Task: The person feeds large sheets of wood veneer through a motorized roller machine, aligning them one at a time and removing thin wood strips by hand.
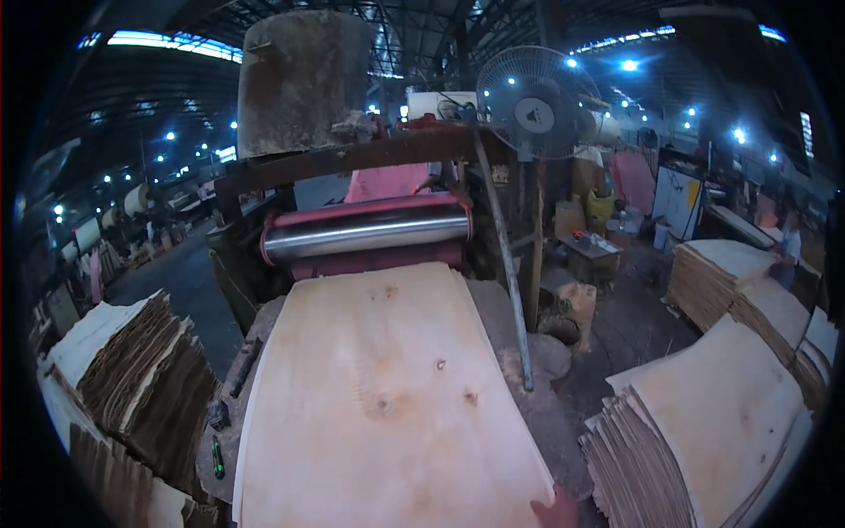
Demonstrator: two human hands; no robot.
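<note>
At left, a brown-edged veneer stack point(145, 370) stands beside the grey tabletop point(556, 431), where a slim green-and-black cutter point(217, 458) and the long pale wood sheet point(370, 449) lie. That sheet points at the shiny silver roller point(370, 231), seemingly being fed, so the next move calls for steering it straight, clear of the slanting grey pole point(502, 246); the right hand point(556, 511) touches the sheet's near right edge (fingers clamped or loose, I cannot tell; left hand unseen), near a broad pale veneer stack point(713, 405).
</note>
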